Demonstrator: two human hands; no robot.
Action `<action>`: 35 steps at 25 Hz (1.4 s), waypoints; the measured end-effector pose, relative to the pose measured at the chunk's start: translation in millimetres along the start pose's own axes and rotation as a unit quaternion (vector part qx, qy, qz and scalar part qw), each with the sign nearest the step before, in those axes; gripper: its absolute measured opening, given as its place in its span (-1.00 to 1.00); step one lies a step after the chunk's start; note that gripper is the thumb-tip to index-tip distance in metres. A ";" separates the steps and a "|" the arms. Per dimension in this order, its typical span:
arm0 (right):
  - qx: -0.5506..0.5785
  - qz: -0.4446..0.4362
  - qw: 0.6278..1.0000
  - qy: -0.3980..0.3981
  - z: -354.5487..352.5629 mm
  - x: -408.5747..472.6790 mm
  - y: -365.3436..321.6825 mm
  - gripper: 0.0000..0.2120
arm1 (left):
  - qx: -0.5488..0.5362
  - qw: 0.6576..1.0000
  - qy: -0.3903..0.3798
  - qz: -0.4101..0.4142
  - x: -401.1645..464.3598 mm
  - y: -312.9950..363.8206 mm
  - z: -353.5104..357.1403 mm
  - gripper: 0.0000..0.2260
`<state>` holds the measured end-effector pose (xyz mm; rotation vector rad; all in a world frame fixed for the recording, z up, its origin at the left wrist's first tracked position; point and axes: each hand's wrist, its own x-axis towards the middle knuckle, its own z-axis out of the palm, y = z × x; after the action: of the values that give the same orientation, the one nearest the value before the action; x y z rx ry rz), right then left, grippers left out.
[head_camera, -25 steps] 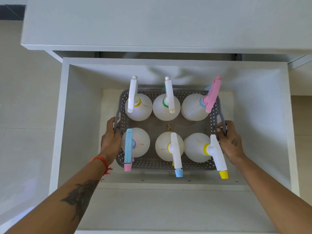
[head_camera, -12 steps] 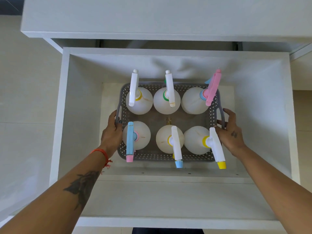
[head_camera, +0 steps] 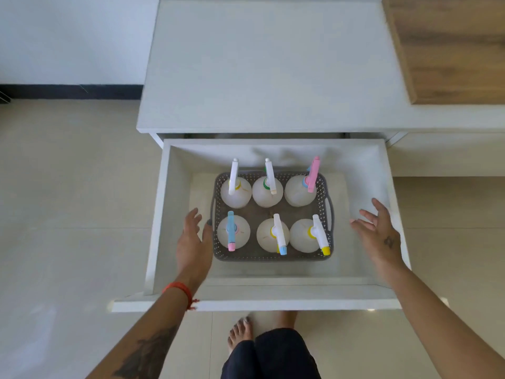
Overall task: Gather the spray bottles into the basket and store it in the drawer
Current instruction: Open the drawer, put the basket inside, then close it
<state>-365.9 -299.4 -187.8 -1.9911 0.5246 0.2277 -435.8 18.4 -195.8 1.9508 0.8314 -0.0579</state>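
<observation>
I'm letting go: my left hand (head_camera: 192, 242) and right hand (head_camera: 378, 231) are now spreading wide, off the basket (head_camera: 270, 257), which is sitting in the drawer (head_camera: 273, 299); closing it remains.

single head view, worn high above open drawer (head_camera: 273, 296), looking steeply down and forward. drawer fills middle of frame, seen from its front edge; cabinet top (head_camera: 259, 64) beyond drawer, floor (head_camera: 68, 214) left of drawer, wearer's foot (head_camera: 240, 335) just below drawer front. close range: both forearms enter from bottom corners, reach over drawer. wide-angle lens bends drawer edges. no second view.
</observation>
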 end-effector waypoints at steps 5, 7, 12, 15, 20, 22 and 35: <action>0.012 -0.037 0.999 -0.016 -0.4 -87.1 -5.1 -0.51 | 0.048 0.997 0.001 0.063 -83.9 8.7 -5.8 -0.67; -0.041 -0.078 0.996 -0.010 7.1 -116.2 4.6 -0.56 | 0.075 0.992 0.000 0.105 -112.7 2.1 -2.2 -0.68; -0.190 -0.213 0.958 0.009 31.2 -171.7 45.4 -0.56 | 0.189 0.966 -0.021 0.177 -162.2 -36.6 15.8 -0.58; -0.276 -0.264 0.924 -0.018 36.4 -187.2 70.3 -0.55 | 0.266 0.947 -0.063 0.169 -176.2 -57.2 25.5 -0.50; -0.328 -0.313 0.891 -0.025 38.7 -179.7 85.5 -0.54 | 0.281 0.945 -0.074 0.148 -172.7 -62.1 36.2 -0.49; -0.327 -0.321 0.888 -0.018 39.5 -175.0 85.5 -0.55 | 0.286 0.943 -0.081 0.148 -169.0 -61.0 36.0 -0.49; -0.358 -0.351 0.865 0.002 62.8 -99.0 43.2 -0.46 | 0.327 0.923 -0.098 0.177 -90.3 -19.1 44.2 -0.45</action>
<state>-469.3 -234.4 -214.0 -2.7569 -0.3811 -0.0579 -502.7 -58.9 -200.0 2.6418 0.3261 -0.3486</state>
